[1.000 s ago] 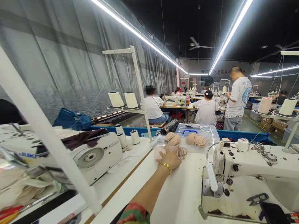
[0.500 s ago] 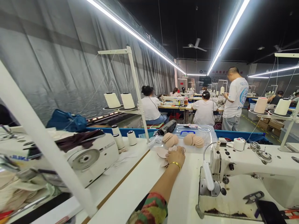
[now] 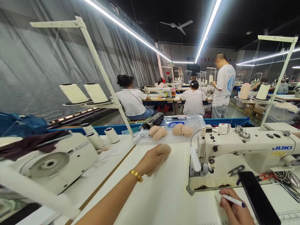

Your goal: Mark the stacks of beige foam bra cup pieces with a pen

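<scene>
My left hand [image 3: 152, 159] is closed around a small stack of beige round pads [image 3: 164, 148] and rests on the white table [image 3: 164, 193], a gold bracelet on the wrist. More beige pads [image 3: 157, 132] lie in two fanned piles on a clear plastic lid [image 3: 182, 122] further back. My right hand [image 3: 234, 209] sits at the bottom edge, pinching a white pen [image 3: 233, 201] with a dark tip. It is just in front of the white JUKI sewing machine [image 3: 253, 147].
A black phone [image 3: 257, 197] lies by the machine base, with snips [image 3: 235, 170] on the bed. Another sewing machine [image 3: 53, 159] and thread cones [image 3: 93, 137] stand at left. Seated people and a standing person [image 3: 221, 84] work at benches beyond.
My left hand has gathered pads from the table and drawn back toward me with them. My right hand with the pen has come into view. The camera swung right and lower.
</scene>
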Available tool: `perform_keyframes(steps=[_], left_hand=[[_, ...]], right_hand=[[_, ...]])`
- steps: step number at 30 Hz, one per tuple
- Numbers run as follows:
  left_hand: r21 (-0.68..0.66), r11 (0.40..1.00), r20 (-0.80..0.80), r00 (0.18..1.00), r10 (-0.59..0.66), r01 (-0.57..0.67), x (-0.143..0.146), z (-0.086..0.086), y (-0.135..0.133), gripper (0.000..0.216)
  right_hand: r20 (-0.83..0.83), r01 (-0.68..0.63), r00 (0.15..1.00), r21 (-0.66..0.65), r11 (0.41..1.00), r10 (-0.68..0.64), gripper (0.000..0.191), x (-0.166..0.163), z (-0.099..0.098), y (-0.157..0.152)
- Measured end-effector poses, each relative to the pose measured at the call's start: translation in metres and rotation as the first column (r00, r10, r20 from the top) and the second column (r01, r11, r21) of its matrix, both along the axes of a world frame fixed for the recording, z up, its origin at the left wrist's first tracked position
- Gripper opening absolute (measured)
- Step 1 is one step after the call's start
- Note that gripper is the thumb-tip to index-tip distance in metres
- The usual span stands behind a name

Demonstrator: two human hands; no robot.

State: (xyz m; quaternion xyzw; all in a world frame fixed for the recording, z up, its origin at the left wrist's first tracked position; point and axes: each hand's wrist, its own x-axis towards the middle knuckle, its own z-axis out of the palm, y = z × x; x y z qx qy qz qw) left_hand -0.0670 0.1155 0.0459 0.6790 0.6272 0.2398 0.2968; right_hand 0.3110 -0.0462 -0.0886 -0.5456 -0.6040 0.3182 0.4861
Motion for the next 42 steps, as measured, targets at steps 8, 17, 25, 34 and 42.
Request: perform_keyframes(steps=[8, 17, 25, 34, 42], left_hand=[[-0.281, 0.911, 0.461, 0.875, -0.147, 0.302, 0.014, -0.004, -0.045, 0.072], [-0.192, 0.981, 0.117, 0.993, -0.014, 0.037, -0.003, -0.016, -0.03, 0.099], [0.217, 0.961, -0.136, 0.98, -0.143, 0.171, 0.01, -0.03, -0.08, 0.059], [0.336, 0.859, -0.226, 0.918, -0.325, 0.387, 0.054, -0.055, -0.088, 0.024], [0.589, 0.807, -0.008, 0.999, -0.036, 0.034, 0.007, -0.01, -0.103, 0.029]], right_hand=[[0.874, -0.076, 0.481, 0.114, 0.991, -0.064, 0.066, 0.032, 0.034, 0.04], [0.659, -0.374, 0.712, 0.063, 0.925, 0.243, 0.042, -0.022, 0.079, 0.028], [0.658, -0.399, 0.696, 0.023, 0.916, 0.287, 0.021, -0.093, 0.068, 0.054], [0.687, -0.325, 0.694, 0.036, 0.945, 0.213, 0.021, -0.096, 0.058, 0.049], [0.756, -0.327, 0.623, 0.017, 0.945, 0.202, 0.028, -0.054, 0.061, 0.01]])
